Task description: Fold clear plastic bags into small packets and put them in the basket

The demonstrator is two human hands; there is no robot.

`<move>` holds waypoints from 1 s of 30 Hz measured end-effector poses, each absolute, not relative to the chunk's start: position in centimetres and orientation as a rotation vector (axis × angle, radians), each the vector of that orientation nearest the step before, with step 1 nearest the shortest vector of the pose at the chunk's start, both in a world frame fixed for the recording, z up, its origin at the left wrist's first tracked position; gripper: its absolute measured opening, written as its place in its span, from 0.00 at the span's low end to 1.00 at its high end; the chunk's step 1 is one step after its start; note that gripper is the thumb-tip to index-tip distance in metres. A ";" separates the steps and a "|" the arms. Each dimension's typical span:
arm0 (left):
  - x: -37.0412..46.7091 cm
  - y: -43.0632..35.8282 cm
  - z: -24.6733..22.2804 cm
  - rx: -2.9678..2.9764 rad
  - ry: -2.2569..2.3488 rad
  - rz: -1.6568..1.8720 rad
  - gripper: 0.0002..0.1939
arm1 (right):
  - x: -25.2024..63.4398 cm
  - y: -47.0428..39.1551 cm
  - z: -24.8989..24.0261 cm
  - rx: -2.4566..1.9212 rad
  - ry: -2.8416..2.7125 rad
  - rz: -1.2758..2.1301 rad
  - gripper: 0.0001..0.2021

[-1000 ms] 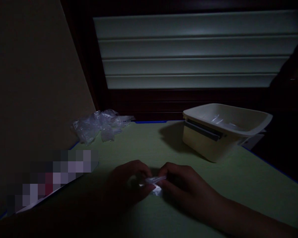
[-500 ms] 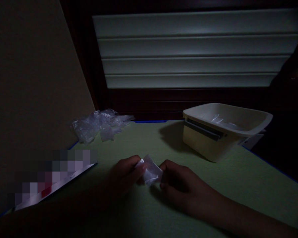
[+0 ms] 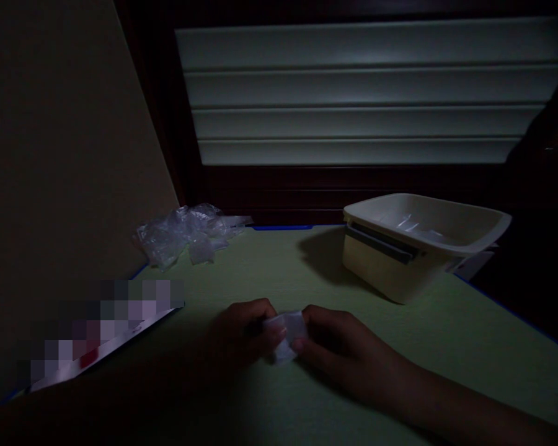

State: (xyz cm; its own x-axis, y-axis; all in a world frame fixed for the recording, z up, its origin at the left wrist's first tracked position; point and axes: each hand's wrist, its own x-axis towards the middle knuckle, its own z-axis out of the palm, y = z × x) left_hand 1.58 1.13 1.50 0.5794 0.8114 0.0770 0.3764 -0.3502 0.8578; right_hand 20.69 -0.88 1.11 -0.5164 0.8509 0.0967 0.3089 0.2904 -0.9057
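Note:
The scene is dim. My left hand [image 3: 242, 331] and my right hand [image 3: 339, 347] meet low over a green table [image 3: 469, 347], and together they pinch a small clear plastic bag [image 3: 286, 331] between their fingertips. The bag looks folded or crumpled; whether anything is inside it is too dark to tell. A loose pile of similar clear plastic bags [image 3: 186, 234] lies at the table's far left corner. A cream plastic bin [image 3: 390, 272] stands at the far right, with a few pale pieces showing inside it.
A tan wall panel [image 3: 65, 155] rises along the left edge of the table. A flat blurred card or packet [image 3: 102, 334] lies at the near left. Closed window blinds [image 3: 353, 93] fill the background. Blue tape edges the table.
The small bag was flat near the table, then lifted and spread between both hands, and is now drawn together lower between the fingertips. The hands stayed in nearly the same spot.

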 end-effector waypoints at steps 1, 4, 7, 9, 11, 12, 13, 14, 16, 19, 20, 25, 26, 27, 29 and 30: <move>1.6 1.1 1.6 1.959 0.961 0.632 0.14 | 20.7 -0.8 1.1 -1.038 -1.961 1.195 0.08; 1.6 1.2 1.4 2.062 1.015 0.630 0.13 | 20.7 -0.6 0.9 -1.036 -1.880 1.219 0.09; 1.5 1.5 0.9 2.168 1.010 0.639 0.12 | 20.7 -0.4 0.9 -0.999 -1.797 1.279 0.10; 1.4 1.8 0.6 2.187 0.987 0.641 0.12 | 20.8 -0.3 1.0 -0.963 -1.757 1.345 0.11; 1.3 2.0 0.3 2.189 0.954 0.655 0.13 | 20.9 -0.2 1.1 -0.943 -1.744 1.400 0.13; 1.3 2.0 0.2 2.191 0.936 0.661 0.13 | 21.0 -0.2 1.1 -0.944 -1.753 1.411 0.14; 1.2 2.1 0.1 2.192 0.920 0.666 0.13 | 21.1 -0.2 1.2 -0.952 -1.769 1.406 0.14; 1.2 2.1 0.0 2.192 0.903 0.670 0.12 | 21.2 -0.3 1.2 -0.961 -1.790 1.389 0.13; 1.2 2.1 -0.1 2.191 0.879 0.691 0.11 | 21.3 -0.3 1.2 -0.983 -1.827 1.331 0.12; 1.3 2.1 -0.1 2.185 0.861 0.719 0.10 | 21.6 -0.3 1.5 -1.016 -1.893 1.196 0.10; 1.4 2.1 0.0 2.179 0.856 0.733 0.09 | 21.7 -0.3 1.7 -1.032 -1.921 1.130 0.10; 1.6 2.1 -0.2 2.194 0.824 0.759 0.08 | 22.9 0.2 3.1 -1.075 -2.014 0.667 0.10; 1.6 2.2 -0.3 2.208 0.812 0.763 0.09 | 23.3 0.3 3.6 -1.068 -2.028 0.561 0.09; 1.6 2.2 -0.5 2.220 0.793 0.773 0.09 | 23.7 0.3 4.2 -1.064 -2.036 0.449 0.09; 1.6 2.4 -0.7 2.235 0.768 0.802 0.09 | 24.6 0.6 6.0 -1.054 -2.027 0.231 0.07; 1.5 2.4 -0.8 2.240 0.766 0.805 0.10 | 25.1 0.8 7.1 -1.068 -2.000 0.130 0.07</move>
State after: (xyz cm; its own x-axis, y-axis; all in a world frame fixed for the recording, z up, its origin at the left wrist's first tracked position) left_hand 1.53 2.41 -0.81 0.6444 0.6868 0.3363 0.3020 -0.6326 0.7132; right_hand 25.08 0.82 7.06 -0.2805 0.7245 0.6297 0.6371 0.6312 -0.4424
